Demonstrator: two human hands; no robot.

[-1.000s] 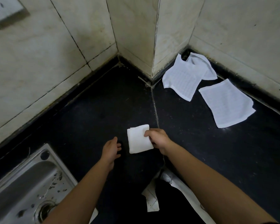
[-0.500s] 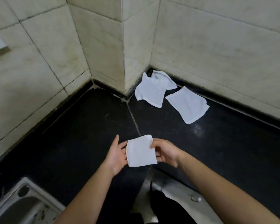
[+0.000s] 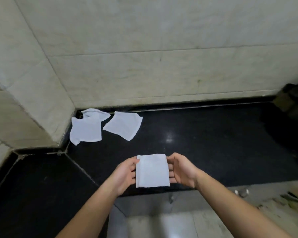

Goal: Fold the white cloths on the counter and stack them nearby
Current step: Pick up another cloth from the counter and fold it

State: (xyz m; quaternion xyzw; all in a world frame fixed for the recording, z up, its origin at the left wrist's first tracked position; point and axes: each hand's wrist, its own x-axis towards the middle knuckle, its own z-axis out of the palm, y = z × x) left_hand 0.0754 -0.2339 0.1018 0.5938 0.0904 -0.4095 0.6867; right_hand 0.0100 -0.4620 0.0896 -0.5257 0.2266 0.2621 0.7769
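Folded cloth point(image 3: 152, 170), a small white piece that is roughly square, is held between both hands just above the front edge of the black counter point(image 3: 213, 143) (it does not rest on the stone). The left hand point(image 3: 123, 174) grips its left edge, with the thumb on the upper corner and the fingers curled underneath. The right hand point(image 3: 181, 169) grips the right edge in the same way, thumb on top near the upper corner and fingers tucked below. The cloth lies nearly flat and level, and its edges are lined up.

Well apart from it, at the back left of the counter, more white cloths lie unfolded. A rumpled cloth point(image 3: 86, 131) sits in the corner where the tiled wall point(image 3: 162, 74) meets a jutting tiled pillar point(image 3: 33, 109). Its far part is bunched against the wall (whether that bunch is a separate piece I cannot tell). Just beside it on the right, a flat cloth point(image 3: 123, 125) lies spread open and turned at an angle, one corner pointing toward the hands.

Below the counter's front edge a pale floor point(image 3: 162, 224) shows, blurred.
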